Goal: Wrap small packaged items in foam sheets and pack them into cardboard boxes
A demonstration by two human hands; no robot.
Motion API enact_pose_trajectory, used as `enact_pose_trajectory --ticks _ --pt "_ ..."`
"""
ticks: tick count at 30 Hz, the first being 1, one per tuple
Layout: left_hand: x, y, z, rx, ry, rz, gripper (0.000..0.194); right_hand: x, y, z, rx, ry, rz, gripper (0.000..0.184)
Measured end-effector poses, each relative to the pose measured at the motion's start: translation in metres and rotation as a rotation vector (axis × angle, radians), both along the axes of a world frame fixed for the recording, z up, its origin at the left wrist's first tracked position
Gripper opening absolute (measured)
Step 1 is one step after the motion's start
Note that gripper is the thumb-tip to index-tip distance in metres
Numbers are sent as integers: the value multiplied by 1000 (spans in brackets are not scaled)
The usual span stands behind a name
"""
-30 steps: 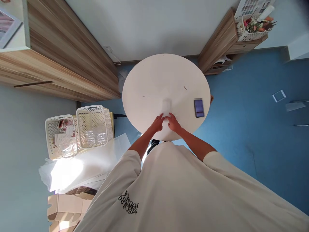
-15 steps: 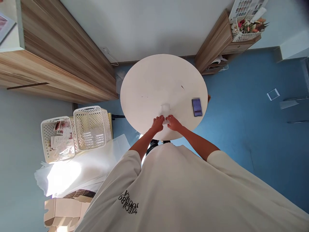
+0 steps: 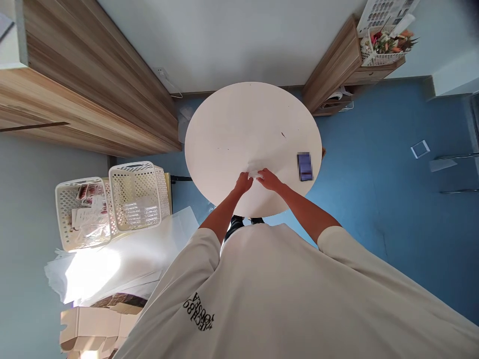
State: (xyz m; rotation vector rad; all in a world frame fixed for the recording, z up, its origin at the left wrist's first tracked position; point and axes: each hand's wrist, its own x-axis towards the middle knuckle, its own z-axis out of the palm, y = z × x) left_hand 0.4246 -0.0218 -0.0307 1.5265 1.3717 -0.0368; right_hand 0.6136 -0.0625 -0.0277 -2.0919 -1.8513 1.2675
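Over the near half of the round white table (image 3: pixel 239 119), my two hands are close together with a small, whitish, see-through piece (image 3: pixel 255 174) between them. It looks like thin plastic, but its exact kind cannot be made out. My left hand (image 3: pixel 244 183) has its fingers closed at the piece's left end. At the opposite end, the fingers of my right hand (image 3: pixel 268 179) are bent and pinched on it. The fingertips are small in view and partly hide the piece. A faint shadow falls on the tabletop just beyond.
A phone with a blurred screen (image 3: pixel 305 166) lies near the table's right edge. Two white perforated baskets (image 3: pixel 163 192) stand at left, with clear plastic boxes (image 3: pixel 140 212) in one. Below them are plastic sheets (image 3: pixel 149 249) and a cardboard box (image 3: pixel 95 321). Wooden cabinets (image 3: pixel 112 89) flank the table.
Both hands have moved slightly away from my body. The whitish piece, earlier stretching beyond my fingers across the tabletop, now shows as a narrow strip between them. The phone stays put.
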Motion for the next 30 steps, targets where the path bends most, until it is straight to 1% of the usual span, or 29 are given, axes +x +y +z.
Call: enact_pose_trajectory --ticks 3,6,10,14,18,22,24,26,28,30 --pt "5 -2 0 -11 18 66 36 -2 9 -7 2 -2 -70 39" --pt "7 -14 2 50 -6 119 54 -5 16 -12 23 5 -130 42" --pt "6 -32 3 143 23 100 68 -10 19 -18 68 7 -209 45" --pt "2 -39 -1 200 30 22 71 -16 18 -22 90 -46 -258 52" --pt "-1 -42 2 217 92 -72 71 -19 8 -21 112 -96 -314 47" --pt "0 -46 12 278 157 -208 74 -18 -14 -18 118 41 -441 40" --pt "2 -48 15 316 159 -290 77 -16 -24 -18 124 99 -441 42" --pt "3 -50 15 335 157 -358 80 -15 -29 -18 135 142 -405 44" --pt "3 -51 14 336 169 -397 83 -15 -31 -18 136 176 -375 47" --pt "3 -50 13 328 187 -421 83 -18 -28 -18 117 197 -376 49"
